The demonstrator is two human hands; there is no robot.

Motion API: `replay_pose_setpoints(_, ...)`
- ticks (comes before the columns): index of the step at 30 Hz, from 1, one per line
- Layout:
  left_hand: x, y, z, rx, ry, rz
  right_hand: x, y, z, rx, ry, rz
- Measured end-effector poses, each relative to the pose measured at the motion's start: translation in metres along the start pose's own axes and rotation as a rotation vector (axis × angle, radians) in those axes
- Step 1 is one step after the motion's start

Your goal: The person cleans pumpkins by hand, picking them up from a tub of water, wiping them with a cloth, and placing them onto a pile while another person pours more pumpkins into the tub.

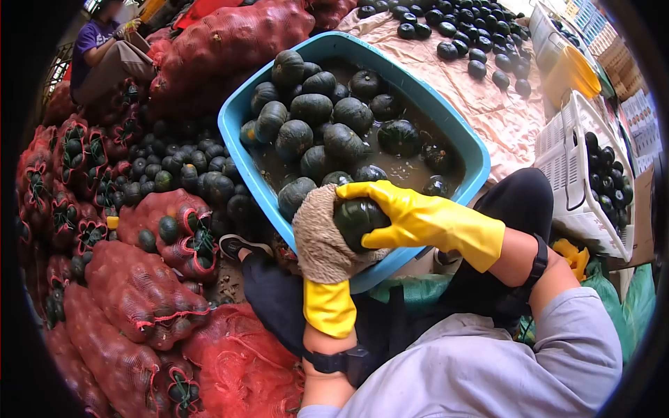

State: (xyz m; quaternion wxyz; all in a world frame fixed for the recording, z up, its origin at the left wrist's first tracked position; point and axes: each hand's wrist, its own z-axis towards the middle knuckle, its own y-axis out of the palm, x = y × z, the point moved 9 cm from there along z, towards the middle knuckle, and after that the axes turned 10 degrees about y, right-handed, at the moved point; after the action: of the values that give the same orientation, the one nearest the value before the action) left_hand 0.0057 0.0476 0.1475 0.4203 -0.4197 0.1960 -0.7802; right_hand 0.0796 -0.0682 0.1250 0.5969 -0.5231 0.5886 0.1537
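Over the near end of a blue tub (233, 132), a dark green, wet-looking kabocha squash (357, 221) is held between my two hands. My right hand (401, 212), in a yellow rubber glove, wraps its fingers and thumb around the squash from the right. My left hand (322, 233) presses against its left side; a tan, fuzzy cloth mitt (317, 223) covers the hand and hides its fingers, with a yellow glove cuff below. Inside the tub, more kabocha squashes (311, 108) are piled at the left, and several float in murky brown water (408, 167).
Red mesh sacks (139, 285) of squash and a loose heap (198, 164) lie left. Beyond the tub, squashes (477, 52) rest on a pale sheet (446, 90). White crates (557, 132) stand right. Another person (104, 52) sits at upper left.
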Motion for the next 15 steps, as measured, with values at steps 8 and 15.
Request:
replay_pose_setpoints(8, -0.015, 0.018, -0.019, 0.315, -0.309, -0.067, 0.034, 0.004, 0.016, 0.495, -0.070, 0.005)
replay_pose_setpoints(15, -0.062, 0.065, -0.043, 0.484, -0.636, -1.336, 0.023, 0.013, 0.022, 0.199, 0.035, 0.622)
